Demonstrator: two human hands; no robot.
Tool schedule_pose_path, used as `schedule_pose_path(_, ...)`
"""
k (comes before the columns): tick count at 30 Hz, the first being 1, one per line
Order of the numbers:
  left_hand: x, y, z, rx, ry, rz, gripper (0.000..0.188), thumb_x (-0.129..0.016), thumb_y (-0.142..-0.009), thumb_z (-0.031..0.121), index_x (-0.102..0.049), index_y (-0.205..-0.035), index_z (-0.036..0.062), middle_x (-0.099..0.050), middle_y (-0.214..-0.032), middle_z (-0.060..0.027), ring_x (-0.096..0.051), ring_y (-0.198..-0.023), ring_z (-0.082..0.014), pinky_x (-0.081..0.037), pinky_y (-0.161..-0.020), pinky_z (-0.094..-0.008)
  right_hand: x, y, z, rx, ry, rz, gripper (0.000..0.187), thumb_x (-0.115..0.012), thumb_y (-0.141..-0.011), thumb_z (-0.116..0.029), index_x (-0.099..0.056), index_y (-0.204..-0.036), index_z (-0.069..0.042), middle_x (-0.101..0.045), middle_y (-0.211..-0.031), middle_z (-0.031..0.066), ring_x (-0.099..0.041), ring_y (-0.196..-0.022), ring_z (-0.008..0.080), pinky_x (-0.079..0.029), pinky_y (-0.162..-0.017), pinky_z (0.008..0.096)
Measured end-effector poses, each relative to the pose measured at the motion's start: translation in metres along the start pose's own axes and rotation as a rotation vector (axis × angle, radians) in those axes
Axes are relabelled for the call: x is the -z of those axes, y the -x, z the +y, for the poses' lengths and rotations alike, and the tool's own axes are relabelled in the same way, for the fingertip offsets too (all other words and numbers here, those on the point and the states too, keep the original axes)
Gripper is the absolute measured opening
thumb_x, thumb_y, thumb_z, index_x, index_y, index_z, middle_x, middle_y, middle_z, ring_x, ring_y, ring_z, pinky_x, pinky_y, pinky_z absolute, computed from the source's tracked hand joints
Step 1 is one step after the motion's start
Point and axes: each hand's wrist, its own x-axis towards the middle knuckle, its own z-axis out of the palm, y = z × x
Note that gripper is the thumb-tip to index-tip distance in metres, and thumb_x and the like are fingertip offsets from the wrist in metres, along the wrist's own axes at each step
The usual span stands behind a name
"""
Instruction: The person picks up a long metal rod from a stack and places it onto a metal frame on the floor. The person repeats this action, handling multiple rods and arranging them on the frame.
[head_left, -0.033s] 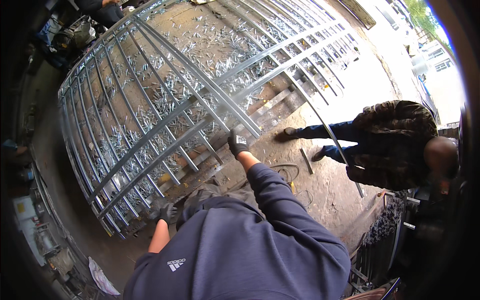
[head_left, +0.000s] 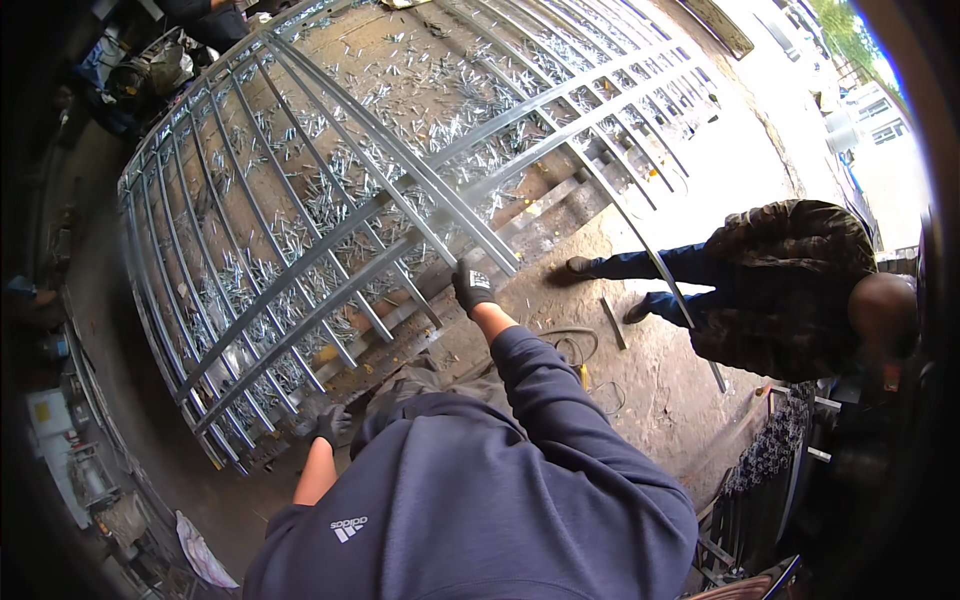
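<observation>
My right hand [head_left: 473, 284], in a black glove with a pale patch on its back, is closed at the near end of a long galvanised metal bar [head_left: 348, 142]. This bar lies slantwise over the frame, beside another slanting bar [head_left: 440, 194]. My left hand [head_left: 332, 426], also in a dark glove, is low by the near left edge of the worktable; its fingers blend into the dark surroundings. Beneath the slanting bars spreads a large metal frame [head_left: 290, 264] of curved bars crossed by two long parallel rails. Small silvery metal pieces [head_left: 345, 180] litter the brown tabletop [head_left: 345, 45].
A person [head_left: 790, 285] in a dark patterned jacket and blue trousers stands at the right, near a jutting bar [head_left: 700, 345]. Another person [head_left: 205, 20] is at the upper left. A cable [head_left: 578, 345] and a short bar [head_left: 613, 322] lie on the floor. Stacked tubes [head_left: 770, 440] stand lower right.
My right hand and the bar's end have shifted very slightly left. Otherwise the scene looks the same.
</observation>
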Motion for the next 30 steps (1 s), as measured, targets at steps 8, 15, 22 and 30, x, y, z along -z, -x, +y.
schedule_pose_path(8,-0.132,0.071,0.039,-0.261,-0.033,0.055,0.042,-0.061,-0.092,0.044,-0.059,-0.124,0.0166,-0.067,-0.099,-0.0043,-0.062,-0.082,-0.0165,-0.05,-0.071,-0.0336,0.011,0.163,0.175,-0.173,-0.414,-0.192,0.042,-0.055,-0.095,-0.046,-0.066,-0.105,-0.006,-0.065,-0.083,0.018,-0.063,-0.078,0.0326,-0.046,-0.071,0.0442)
schedule_pose_path(15,-0.311,0.064,0.1,-0.321,0.134,-0.278,0.041,-0.057,-0.095,0.045,-0.059,-0.122,0.014,-0.067,-0.112,-0.0062,-0.062,-0.098,-0.0181,-0.049,-0.084,-0.0348,0.109,0.498,0.365,-0.767,-0.221,-0.647,0.05,-0.054,-0.096,-0.052,-0.065,-0.099,-0.004,-0.062,-0.08,0.0069,-0.06,-0.074,0.0174,-0.05,-0.068,0.0325)
schedule_pose_path(22,-0.435,0.031,0.133,-0.25,0.468,-0.745,0.038,-0.058,-0.09,0.059,-0.06,-0.082,0.022,-0.062,-0.079,0.0036,-0.063,-0.079,-0.0169,-0.05,-0.074,-0.0345,0.125,0.553,0.364,-0.809,-0.647,-0.402,0.044,-0.063,-0.092,-0.048,-0.066,-0.094,-0.005,-0.061,-0.074,0.0031,-0.055,-0.065,0.012,-0.044,-0.062,0.0291)
schedule_pose_path(30,-0.455,-0.017,0.177,-0.389,0.742,-0.443,0.033,-0.054,-0.098,0.043,-0.057,-0.112,0.0128,-0.068,-0.096,-0.0108,-0.068,-0.088,-0.0299,-0.057,-0.08,-0.047,0.163,0.634,0.326,-0.907,-0.652,-0.221,0.033,-0.071,-0.088,-0.043,-0.066,-0.08,-0.011,-0.05,-0.061,-0.0039,-0.043,-0.053,0.0085,-0.033,-0.05,0.0276)
